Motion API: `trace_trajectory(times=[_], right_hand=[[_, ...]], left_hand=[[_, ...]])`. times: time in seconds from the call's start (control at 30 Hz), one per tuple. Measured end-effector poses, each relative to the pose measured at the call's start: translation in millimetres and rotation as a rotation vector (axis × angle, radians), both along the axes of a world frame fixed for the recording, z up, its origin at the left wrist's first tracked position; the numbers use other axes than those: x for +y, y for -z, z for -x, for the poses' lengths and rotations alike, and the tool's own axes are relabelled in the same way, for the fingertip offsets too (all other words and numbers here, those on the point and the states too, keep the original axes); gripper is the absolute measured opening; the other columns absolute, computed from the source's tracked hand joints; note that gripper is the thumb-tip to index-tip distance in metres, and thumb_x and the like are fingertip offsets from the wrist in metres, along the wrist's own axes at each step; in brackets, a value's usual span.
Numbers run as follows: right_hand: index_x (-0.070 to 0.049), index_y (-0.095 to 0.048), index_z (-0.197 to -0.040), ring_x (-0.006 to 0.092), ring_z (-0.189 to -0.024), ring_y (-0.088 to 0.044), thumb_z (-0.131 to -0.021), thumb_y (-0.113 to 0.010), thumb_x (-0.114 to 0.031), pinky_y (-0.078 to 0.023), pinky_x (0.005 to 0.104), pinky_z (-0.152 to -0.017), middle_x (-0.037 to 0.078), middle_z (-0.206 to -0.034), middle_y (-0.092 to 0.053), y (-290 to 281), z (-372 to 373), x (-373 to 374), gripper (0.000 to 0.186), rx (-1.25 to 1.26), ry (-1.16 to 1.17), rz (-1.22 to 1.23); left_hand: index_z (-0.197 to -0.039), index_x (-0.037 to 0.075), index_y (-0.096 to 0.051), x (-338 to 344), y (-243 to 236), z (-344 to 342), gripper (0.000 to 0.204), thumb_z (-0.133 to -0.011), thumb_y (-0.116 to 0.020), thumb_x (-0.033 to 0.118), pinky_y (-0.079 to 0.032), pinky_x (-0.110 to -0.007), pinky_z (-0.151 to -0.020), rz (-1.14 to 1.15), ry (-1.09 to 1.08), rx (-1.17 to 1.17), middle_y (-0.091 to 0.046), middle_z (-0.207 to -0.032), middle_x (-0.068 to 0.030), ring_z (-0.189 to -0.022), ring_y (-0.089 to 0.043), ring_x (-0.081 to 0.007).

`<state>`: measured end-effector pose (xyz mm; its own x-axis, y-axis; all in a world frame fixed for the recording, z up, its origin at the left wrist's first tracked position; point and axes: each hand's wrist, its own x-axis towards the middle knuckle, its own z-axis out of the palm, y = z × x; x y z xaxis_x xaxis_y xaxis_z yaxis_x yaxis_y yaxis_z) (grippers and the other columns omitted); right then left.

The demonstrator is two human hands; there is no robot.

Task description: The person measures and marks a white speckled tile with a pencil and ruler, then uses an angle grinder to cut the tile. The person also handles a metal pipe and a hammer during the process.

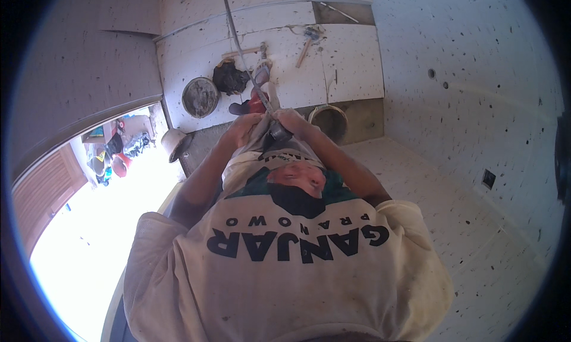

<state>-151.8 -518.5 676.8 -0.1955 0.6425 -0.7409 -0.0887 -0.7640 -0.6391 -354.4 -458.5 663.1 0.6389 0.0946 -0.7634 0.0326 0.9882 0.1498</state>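
Observation:
My left hand [244, 127] is curled closed on pale cloth [257, 136] at my waist. My right hand [288, 120] is closed just beside it, at the top of a dark object [277, 138] that I cannot make out. A long, thin grey strip [235, 29] runs from between my hands toward the top of the view; which fingers grip it is unclear. Beyond my hands, my legs and feet [260, 74] show in part, with something red [256, 104] beside them.
A round container [201, 87], dark crumpled item [229, 68] and wooden-handled tools [303, 53] rest on pale panels [351, 68]. A bucket [328, 108] is right of my hands, a pale container [174, 139] left. A bright doorway is at left, a speckled wall [464, 104] at right.

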Motion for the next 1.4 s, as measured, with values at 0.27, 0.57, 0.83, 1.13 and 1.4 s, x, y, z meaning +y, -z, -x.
trace_trajectory(times=[0.27, 0.57, 0.83, 1.13, 1.4], right_hand=[[-0.003, -0.064, -0.124, 0.0225, -0.105, -0.064, -0.101, -0.044, -0.021, -0.048, 0.0369, -0.095, 0.018, -0.114, -0.067, -9, -2, -2, 0.035, -0.293, -0.306, -0.51], [0.003, -0.066, -0.104, 0.0377, -0.089, -0.069, -0.095, -0.047, -0.016, -0.055, 0.0457, -0.079, 0.023, -0.096, -0.07, 0, -6, -14, 0.028, -0.502, -0.443, -0.453], [-0.002, -0.071, -0.093, 0.0286, -0.086, -0.07, -0.09, -0.055, -0.015, -0.055, 0.0389, -0.077, 0.018, -0.088, -0.07, 19, -20, -23, 0.021, -0.8, -0.968, -0.719], [-0.005, -0.073, -0.097, 0.0308, -0.088, -0.067, -0.092, -0.051, -0.02, -0.052, 0.0406, -0.082, 0.018, -0.097, -0.07, -16, -41, -52, 0.027, -0.46, -0.637, -0.295], [-0.001, -0.072, -0.091, 0.0155, -0.08, -0.058, -0.09, -0.051, -0.02, -0.047, 0.0301, -0.076, 0.006, -0.084, -0.065, -67, -74, -60, 0.029, -0.283, -0.505, -0.184]], left_hand=[[-0.118, 0.002, -0.063, -2, -22, -21, 0.025, -0.099, -0.057, 0.017, -0.057, -0.032, -0.086, -0.028, -0.022, -0.058, -0.069, -0.11, -0.0095, -0.095, -0.068, -0.0172], [-0.117, 0.0, -0.063, -33, 8, -50, 0.029, -0.091, -0.061, 0.013, -0.052, -0.03, -0.088, -0.328, -0.222, 0.079, -0.067, -0.102, -0.0045, -0.094, -0.065, -0.0154], [-0.11, 0.005, -0.069, -33, 3, -42, 0.029, -0.082, -0.068, 0.011, -0.053, -0.036, -0.081, -0.92, 0.021, 0.285, -0.07, -0.109, -0.0135, -0.093, -0.069, -0.0248], [-0.107, 0.0, -0.069, -22, -4, -34, 0.026, -0.084, -0.064, 0.01, -0.054, -0.036, -0.079, -1.422, 0.112, 0.408, -0.073, -0.097, -0.0183, -0.089, -0.071, -0.031], [-0.109, 0.001, -0.068, -17, 20, -37, 0.021, -0.093, -0.06, 0.012, -0.055, -0.037, -0.077, -1.294, 0.011, 0.358, -0.073, -0.097, -0.0159, -0.087, -0.072, -0.0279]])
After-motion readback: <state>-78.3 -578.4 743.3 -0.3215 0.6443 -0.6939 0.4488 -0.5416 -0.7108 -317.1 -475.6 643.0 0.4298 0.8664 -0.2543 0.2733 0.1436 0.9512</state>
